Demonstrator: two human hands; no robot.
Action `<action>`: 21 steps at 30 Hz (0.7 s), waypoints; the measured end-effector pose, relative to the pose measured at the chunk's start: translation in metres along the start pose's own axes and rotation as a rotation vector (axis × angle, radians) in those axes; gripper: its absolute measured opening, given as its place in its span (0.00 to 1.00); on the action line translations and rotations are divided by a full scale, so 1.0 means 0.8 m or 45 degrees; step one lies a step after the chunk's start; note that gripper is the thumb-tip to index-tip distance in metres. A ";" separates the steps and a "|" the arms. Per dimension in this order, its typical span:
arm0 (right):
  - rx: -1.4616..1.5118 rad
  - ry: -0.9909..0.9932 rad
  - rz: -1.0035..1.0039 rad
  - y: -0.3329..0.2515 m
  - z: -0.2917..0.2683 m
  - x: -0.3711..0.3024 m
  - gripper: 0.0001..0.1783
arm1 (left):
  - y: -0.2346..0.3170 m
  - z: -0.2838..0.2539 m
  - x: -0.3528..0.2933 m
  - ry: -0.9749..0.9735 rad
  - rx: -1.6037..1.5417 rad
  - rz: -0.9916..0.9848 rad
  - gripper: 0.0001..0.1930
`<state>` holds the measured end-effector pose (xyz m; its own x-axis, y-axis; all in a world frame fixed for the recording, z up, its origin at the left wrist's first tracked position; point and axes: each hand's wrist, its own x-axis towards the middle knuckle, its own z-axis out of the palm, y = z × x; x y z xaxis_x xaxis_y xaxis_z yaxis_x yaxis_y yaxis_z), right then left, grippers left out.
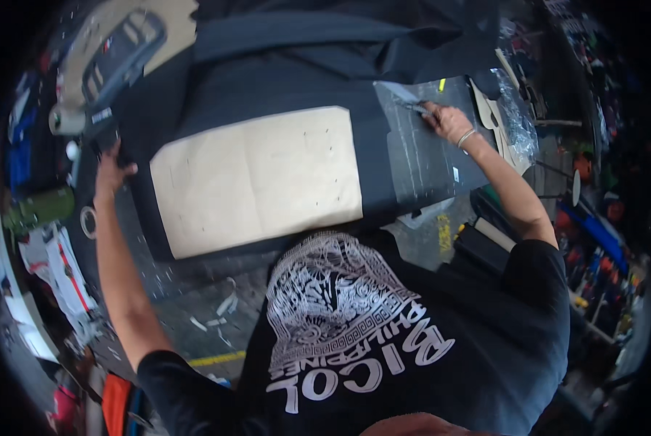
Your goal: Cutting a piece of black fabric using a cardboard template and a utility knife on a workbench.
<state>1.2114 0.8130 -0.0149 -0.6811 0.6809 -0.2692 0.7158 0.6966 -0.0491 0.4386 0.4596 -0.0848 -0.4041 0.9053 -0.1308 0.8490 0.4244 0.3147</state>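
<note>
A large cream paper pattern (260, 182) with clipped corners and small dark marks lies flat on black fabric (267, 94) spread over the table. My right hand (449, 123), a band at its wrist, is closed around the dark handles of a pair of scissors (401, 93). Their grey blades point up and left, over the fabric's right edge beside the bare table. My left hand (113, 171) is at the fabric's left side, left of the pattern, with thumb and fingers apart. Whether its fingertips press on the fabric is hard to tell.
A roll of tape (88, 222) lies near my left forearm. At the far left is a dark bag-like piece (125, 51) on tan sheet. Cream offcuts (489, 112) and clear plastic (518, 123) are at the right. Scraps (227, 301) litter the floor.
</note>
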 end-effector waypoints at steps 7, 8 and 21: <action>0.199 0.461 -0.038 -0.069 0.041 -0.033 0.21 | 0.192 -0.071 0.047 0.381 -0.186 0.295 0.38; 0.173 0.520 -0.021 -0.068 0.055 -0.046 0.20 | 0.263 -0.074 0.061 0.335 -0.235 0.321 0.44; 0.284 0.775 0.503 -0.174 0.067 -0.035 0.26 | 0.453 -0.058 0.231 0.054 0.403 0.530 0.24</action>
<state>1.1393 0.6847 -0.0517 -0.2859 0.9200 0.2682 0.8945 0.3566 -0.2697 0.6555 0.7800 0.0488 -0.0183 0.9997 -0.0152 0.9993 0.0188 0.0312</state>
